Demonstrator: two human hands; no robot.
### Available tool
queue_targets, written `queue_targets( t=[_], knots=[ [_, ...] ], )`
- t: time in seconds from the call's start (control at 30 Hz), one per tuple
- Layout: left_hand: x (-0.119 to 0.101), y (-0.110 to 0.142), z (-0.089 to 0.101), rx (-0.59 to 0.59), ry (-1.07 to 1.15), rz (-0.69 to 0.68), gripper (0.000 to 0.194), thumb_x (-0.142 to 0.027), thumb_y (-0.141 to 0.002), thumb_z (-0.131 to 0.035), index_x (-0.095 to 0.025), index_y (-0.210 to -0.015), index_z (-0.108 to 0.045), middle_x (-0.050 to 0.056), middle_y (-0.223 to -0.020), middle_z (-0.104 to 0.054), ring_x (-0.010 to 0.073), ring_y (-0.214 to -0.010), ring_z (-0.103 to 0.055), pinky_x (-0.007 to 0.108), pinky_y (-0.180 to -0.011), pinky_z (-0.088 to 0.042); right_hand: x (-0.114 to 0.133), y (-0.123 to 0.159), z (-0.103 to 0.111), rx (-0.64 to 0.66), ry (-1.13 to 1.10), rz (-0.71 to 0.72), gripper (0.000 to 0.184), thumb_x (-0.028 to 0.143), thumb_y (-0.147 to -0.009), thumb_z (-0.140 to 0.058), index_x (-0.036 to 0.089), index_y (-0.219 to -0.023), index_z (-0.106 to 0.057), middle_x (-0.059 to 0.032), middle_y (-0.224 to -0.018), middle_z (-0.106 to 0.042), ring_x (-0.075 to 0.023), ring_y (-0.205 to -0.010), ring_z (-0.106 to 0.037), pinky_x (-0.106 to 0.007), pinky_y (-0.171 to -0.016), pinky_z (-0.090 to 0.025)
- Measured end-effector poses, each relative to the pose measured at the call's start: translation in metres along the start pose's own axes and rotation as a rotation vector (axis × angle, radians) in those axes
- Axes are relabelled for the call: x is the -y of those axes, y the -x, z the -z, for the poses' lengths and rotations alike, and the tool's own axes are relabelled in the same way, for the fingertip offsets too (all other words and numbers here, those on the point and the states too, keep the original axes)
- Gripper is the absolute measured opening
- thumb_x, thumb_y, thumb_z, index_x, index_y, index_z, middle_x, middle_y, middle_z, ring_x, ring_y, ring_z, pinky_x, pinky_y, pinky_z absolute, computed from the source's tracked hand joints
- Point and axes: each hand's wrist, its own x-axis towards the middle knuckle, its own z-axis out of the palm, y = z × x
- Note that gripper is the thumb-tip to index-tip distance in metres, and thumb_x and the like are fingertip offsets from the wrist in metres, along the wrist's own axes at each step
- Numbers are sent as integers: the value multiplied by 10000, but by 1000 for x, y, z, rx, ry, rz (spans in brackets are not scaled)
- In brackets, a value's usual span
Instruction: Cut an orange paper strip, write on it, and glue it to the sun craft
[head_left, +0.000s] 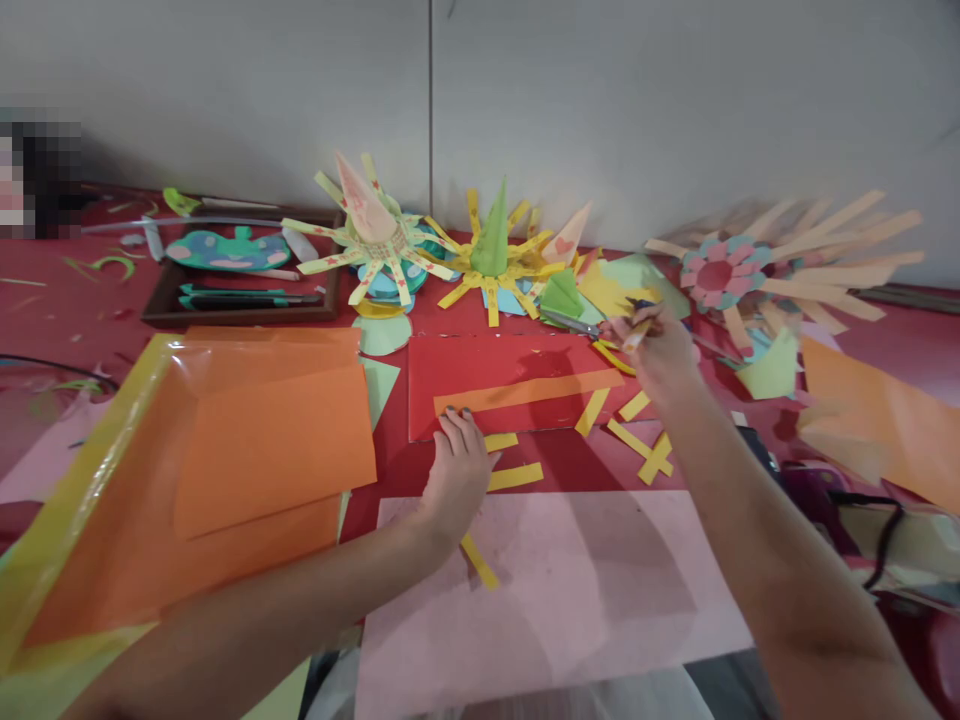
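My left hand (pixel 457 468) rests fingers-down on the near left end of an orange paper strip (pixel 532 390), which lies across a red sheet (pixel 495 360). Its fingers are together and flat, holding nothing. My right hand (pixel 651 350) reaches to the far right of the red sheet and is closed around a pencil-like stick (pixel 637 335), right beside a pair of scissors (pixel 574 323). Several yellow paper strips (pixel 516 476) lie scattered around both hands. A large pink sheet (pixel 555 600) lies nearest me.
A stack of orange paper in a clear wrapper (pixel 225 460) fills the left. Paper sun-and-cone crafts (pixel 375 235) (pixel 491 250) and a paper flower (pixel 716 272) stand along the wall. A wooden tray (pixel 240 290) holds tools. More orange sheets (pixel 870 420) lie at right.
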Motion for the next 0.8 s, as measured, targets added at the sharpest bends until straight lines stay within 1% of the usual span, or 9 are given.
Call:
queue_targets(
  t=[0.07,0.13,0.23,0.3,0.37,0.43,0.57,0.67,0.8],
  knots=[
    [0,0,0,-4,6,4,496,-302,-928,-332,58,-1232,-486,300,-1195,-546,338,-1096,-562,396,-845,-509,18,-15,9,-71,-13,36,339,130,-613,-733,209,-644,-405,62,-578,-546,-105,-596,-647,-309,-674,-541],
    [0,0,-1,-9,5,-1,494,-290,-930,-319,68,-1226,-486,306,-1187,-548,339,-1092,-565,401,-841,-510,38,-25,19,-134,-25,130,337,64,-596,-720,206,-637,-417,60,-604,-558,-99,-637,-655,-308,-706,-527],
    [-1,0,-1,-6,-23,-2,487,-277,-934,-296,57,-1233,-484,297,-1189,-552,332,-1095,-565,407,-842,-508,59,-33,31,-136,42,227,300,90,-618,-698,211,-695,-435,-1,-757,-643,-134,-713,-672,-337,-686,-507],
    [-2,0,0,-4,-40,4,488,-277,-934,-294,58,-1237,-479,298,-1192,-549,329,-1094,-565,402,-840,-509,63,-34,36,-180,109,323,244,141,-648,-667,205,-727,-445,-53,-854,-665,-164,-789,-674,-349,-676,-490],
    [-2,-1,1,-2,-46,7,494,-280,-934,-298,68,-1235,-477,306,-1188,-547,333,-1085,-571,401,-832,-514,58,-34,38,-217,226,375,219,162,-631,-665,186,-710,-463,-76,-866,-662,-199,-904,-653,-341,-694,-479],
    [-2,-1,1,-7,-49,1,502,-288,-933,-312,85,-1224,-478,317,-1173,-550,342,-1067,-580,400,-821,-520,48,-33,38,-220,338,350,253,117,-581,-698,173,-684,-474,-76,-861,-654,-209,-968,-631,-322,-726,-485],
    [-2,-2,2,-24,-97,-20,512,-300,-922,-359,108,-1207,-481,329,-1148,-560,352,-1043,-590,384,-805,-529,29,-27,38,-245,402,299,373,-18,-527,-707,184,-724,-463,-76,-917,-656,-167,-899,-647,-287,-737,-523],
    [-1,-2,3,-19,-110,-20,509,-305,-917,-375,96,-1210,-485,323,-1150,-562,349,-1046,-589,376,-803,-531,24,-22,38,-274,513,282,336,41,-583,-699,197,-758,-457,-106,-970,-659,-148,-797,-652,-270,-669,-516],
    [-1,-2,3,-20,-91,-28,506,-295,-916,-379,101,-1214,-476,333,-1155,-553,352,-1052,-585,376,-804,-530,17,-16,33,-230,589,279,285,75,-620,-675,199,-754,-456,-141,-1028,-651,-143,-846,-635,-272,-730,-484]
  ],
)
